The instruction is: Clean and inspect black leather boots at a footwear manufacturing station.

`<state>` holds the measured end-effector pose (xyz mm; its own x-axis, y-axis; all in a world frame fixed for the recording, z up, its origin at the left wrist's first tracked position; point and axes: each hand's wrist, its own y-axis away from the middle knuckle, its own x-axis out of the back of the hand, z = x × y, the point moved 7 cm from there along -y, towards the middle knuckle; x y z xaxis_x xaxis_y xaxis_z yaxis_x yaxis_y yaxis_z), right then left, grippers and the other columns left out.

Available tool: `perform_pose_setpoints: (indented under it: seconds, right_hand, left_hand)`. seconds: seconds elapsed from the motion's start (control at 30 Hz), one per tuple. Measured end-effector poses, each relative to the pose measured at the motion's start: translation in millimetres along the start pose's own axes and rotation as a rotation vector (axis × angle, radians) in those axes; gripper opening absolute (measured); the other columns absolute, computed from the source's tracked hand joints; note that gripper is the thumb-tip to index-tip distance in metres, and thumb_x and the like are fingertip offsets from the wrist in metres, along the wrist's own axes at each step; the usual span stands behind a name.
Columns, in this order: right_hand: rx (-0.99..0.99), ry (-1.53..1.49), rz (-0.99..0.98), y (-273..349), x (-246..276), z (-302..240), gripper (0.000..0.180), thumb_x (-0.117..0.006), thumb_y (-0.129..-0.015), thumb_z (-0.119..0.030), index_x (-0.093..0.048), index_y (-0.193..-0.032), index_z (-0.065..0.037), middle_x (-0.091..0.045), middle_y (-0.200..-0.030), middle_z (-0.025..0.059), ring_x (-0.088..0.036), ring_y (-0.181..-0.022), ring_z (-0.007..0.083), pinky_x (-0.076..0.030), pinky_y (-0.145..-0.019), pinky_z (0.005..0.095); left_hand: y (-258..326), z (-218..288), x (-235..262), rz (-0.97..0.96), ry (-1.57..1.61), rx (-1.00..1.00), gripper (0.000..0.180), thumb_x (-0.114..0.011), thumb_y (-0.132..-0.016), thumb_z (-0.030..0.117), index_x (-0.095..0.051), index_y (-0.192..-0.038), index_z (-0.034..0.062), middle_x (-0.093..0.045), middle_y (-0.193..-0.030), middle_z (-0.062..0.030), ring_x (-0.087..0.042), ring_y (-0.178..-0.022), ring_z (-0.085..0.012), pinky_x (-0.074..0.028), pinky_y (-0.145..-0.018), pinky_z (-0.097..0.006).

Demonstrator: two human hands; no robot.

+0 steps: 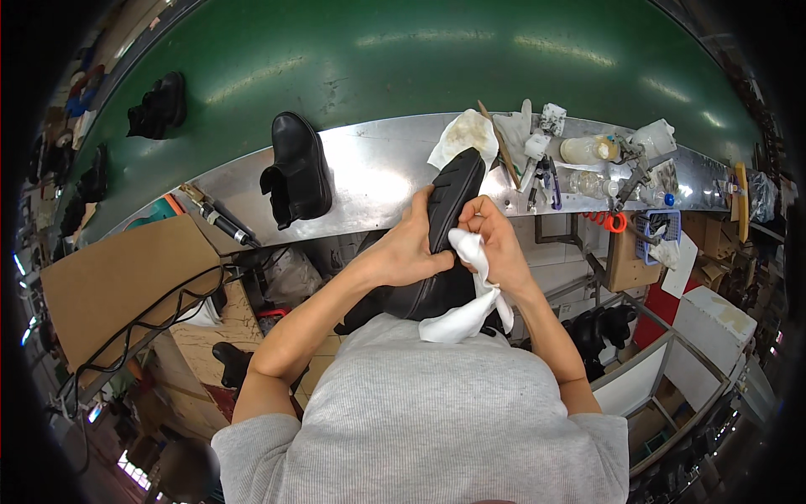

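Observation:
Held close to my body is a black boot [458,186], its ridged sole edge tilted up and away from me. My left hand [405,249] is closed around the boot's left side, thumb near the lower part. On the opposite side, my right hand [499,249] pinches a white cloth [460,322] against or very near the sole edge. The cloth hangs down in front of my grey shirt. Part of the boot is hidden behind my hands and the cloth. Another black boot [299,175] stands on the metal ledge [369,189] to the left.
Beyond the ledge runs a green surface [378,71] with more black boots [159,105] at left. A stained cloth pad [464,139], brushes, plastic bottles [588,149] and pens lie right. Cardboard [134,277], a black-handled tool [225,223] and black cables sit left.

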<state>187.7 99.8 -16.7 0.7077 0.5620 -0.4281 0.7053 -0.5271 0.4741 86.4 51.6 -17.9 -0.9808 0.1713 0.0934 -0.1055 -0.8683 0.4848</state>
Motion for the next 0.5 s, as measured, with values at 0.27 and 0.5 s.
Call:
perform_pose_setpoints:
  seconds: [0.27,0.5]
  right_hand:
    - [0.127,0.139,0.071,-1.2,1.8,0.9,0.02,-0.059,-0.081,-0.002,-0.041,-0.087,-0.006,-0.046,-0.07,-0.0026,-0.043,-0.055,0.0016,-0.033,-0.047,0.0162]
    - [0.119,0.214,-0.013,1.2,-2.8,-2.2,0.022,-0.042,-0.071,0.013,-0.043,-0.086,-0.003,-0.046,-0.075,0.0001,-0.043,-0.067,0.0044,-0.036,-0.058,0.0175]
  left_hand:
    - [0.0,0.7,1.2,0.052,-0.079,-0.048,0.089,-0.064,-0.069,0.009,-0.005,-0.133,-0.0114,-0.047,-0.109,-0.0223,-0.053,-0.097,-0.0234,-0.043,-0.084,-0.029]
    - [-0.2,-1.9,-0.4,0.039,-0.056,-0.036,0.09,-0.064,-0.069,0.012,-0.006,-0.133,-0.012,-0.047,-0.109,-0.0227,-0.054,-0.096,-0.0239,-0.043,-0.084,-0.029]
